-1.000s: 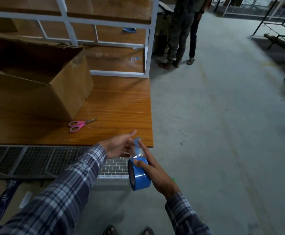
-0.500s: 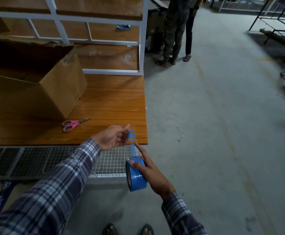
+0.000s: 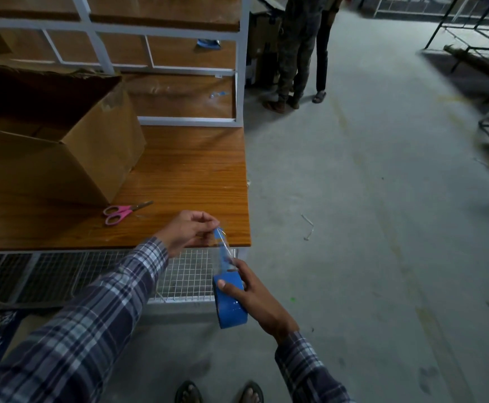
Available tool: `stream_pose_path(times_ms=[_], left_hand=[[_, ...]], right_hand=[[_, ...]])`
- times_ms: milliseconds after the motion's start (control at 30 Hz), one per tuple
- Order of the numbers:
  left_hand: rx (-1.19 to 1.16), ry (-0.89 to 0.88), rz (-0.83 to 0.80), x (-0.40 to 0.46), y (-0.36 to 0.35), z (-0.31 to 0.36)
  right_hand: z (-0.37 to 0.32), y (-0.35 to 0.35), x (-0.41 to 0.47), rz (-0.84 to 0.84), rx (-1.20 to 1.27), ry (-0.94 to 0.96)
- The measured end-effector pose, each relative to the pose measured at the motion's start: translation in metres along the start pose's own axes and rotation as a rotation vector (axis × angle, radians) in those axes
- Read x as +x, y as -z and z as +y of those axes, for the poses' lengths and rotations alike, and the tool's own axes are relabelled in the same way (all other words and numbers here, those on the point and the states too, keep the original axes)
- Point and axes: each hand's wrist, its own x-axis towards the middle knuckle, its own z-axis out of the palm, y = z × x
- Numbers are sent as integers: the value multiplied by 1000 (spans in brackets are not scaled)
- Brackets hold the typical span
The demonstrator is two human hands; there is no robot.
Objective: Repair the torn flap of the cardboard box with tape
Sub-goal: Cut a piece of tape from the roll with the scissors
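Right hand (image 3: pixel 255 298) clamps the light tape roll (image 3: pixel 229 303); left hand (image 3: pixel 189 231) pinches its thin, sticky free end (image 3: pixel 219 234). Keep strip taut, hold edges only.

A wooden bench (image 3: pixel 185 181) fills the left half of the frame. On it at upper left stands an open cardboard box (image 3: pixel 63 152). Pink-handled scissors (image 3: pixel 124 211) lie flat just below the box's near corner, blades pointing right. The grey concrete floor (image 3: pixel 383 228) spreads across the right.
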Motion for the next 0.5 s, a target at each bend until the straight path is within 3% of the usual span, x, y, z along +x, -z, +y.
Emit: stream_pose_path(times_ms=[200, 500], left_hand=[[196, -86, 87, -1, -2, 20], [380, -299, 226, 11, 5, 62]], right_hand=[[7, 2, 8, -74, -116, -52], [17, 8, 30, 9, -81, -146]])
